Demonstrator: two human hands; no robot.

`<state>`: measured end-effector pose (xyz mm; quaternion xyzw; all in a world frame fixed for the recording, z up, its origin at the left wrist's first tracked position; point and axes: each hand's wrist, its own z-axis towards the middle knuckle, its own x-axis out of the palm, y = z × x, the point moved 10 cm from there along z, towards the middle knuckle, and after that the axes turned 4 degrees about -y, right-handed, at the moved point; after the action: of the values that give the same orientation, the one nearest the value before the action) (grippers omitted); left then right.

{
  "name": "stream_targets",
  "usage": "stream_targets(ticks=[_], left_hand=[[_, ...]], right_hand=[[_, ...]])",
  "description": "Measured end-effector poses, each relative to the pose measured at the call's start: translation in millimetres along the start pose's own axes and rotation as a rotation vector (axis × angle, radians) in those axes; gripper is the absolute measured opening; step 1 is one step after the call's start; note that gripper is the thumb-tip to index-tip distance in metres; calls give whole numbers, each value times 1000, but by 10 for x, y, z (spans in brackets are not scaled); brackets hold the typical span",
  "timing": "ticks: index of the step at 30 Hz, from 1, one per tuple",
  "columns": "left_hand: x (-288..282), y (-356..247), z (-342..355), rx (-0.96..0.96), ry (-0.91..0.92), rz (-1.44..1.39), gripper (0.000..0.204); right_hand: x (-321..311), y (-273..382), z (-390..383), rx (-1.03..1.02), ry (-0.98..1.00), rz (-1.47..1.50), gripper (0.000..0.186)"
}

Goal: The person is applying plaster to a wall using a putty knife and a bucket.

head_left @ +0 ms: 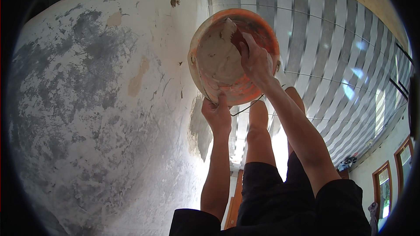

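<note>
An orange round bucket [192,50], smeared pale inside, holds grey-beige paste [212,63] and is tipped so its inside faces me. My left hand [216,111] grips its lower rim, beside the wire handle [245,109]. My right hand [256,63] is closed on a dark red tool [238,39], perhaps a scraper or trowel, whose paste-covered end is inside the bucket near the upper part. My bare legs and dark shorts show below the bucket.
A mottled white-and-grey plastered wall [87,118] fills the left, with a rough patch [197,135] near its edge. A grey-and-white striped surface [332,61] lies behind the bucket. Wood-framed openings [377,179] and a small dark heap [346,163] sit at lower right.
</note>
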<state>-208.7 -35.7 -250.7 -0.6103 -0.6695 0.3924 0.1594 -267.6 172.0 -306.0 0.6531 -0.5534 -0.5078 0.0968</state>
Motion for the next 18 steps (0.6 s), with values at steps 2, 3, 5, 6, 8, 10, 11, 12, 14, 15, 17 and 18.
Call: stream_targets(ticks=[2,3,5,6,8,10,11,12,14,15,17,18], left_hand=[[32,-28,-22,10,2,-29,18],[46,-35,-26,12,2,-31,18],[65,-1,-30,-36,0,-42,20],[66,-11,-32,-35,-2,-44,20],[45,44,-37,-106,-23,-64,24],[-2,73,-8,-114,-21,-81,26],[5,104,1,-126,-9,-99,28],[-10,128,17,-121,-13,-101,28],[6,196,42,-157,17,-137,30],[-11,197,55,-152,13,-138,30],[-20,218,68,-166,13,-128,30],[-17,219,67,-166,13,-130,30]], right_hand=[[20,-59,-3,26,2,31,29],[25,-90,-10,23,5,134,31],[10,-150,-27,17,9,237,32],[-4,-201,-45,43,12,316,31],[-86,-223,-88,66,18,396,31],[-46,-191,-193,283,194,692,35],[-117,-162,-198,278,197,694,35],[-123,-168,-226,327,240,727,36],[-164,-100,-268,373,288,761,36],[-191,-46,-289,388,304,782,38],[-184,-15,-298,401,322,802,39],[-174,5,-291,374,337,798,39]])
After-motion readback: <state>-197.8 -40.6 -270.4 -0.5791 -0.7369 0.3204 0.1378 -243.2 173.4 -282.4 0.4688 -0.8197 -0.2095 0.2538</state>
